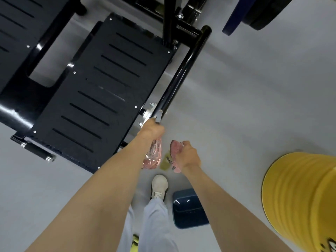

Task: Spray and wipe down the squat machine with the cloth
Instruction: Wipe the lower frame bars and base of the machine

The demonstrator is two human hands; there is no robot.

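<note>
Your grey floor carries the squat machine far left, yellow barrel near right, navy bin between.

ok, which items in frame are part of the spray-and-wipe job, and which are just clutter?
Job: spray bottle in left hand; pink cloth in right hand; squat machine footplate and black frame tube.

Clutter: yellow drum, dark blue bin, weight plate.

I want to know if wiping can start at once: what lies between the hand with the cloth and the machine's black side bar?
In the head view, only the spray bottle, held in the left hand.
</note>
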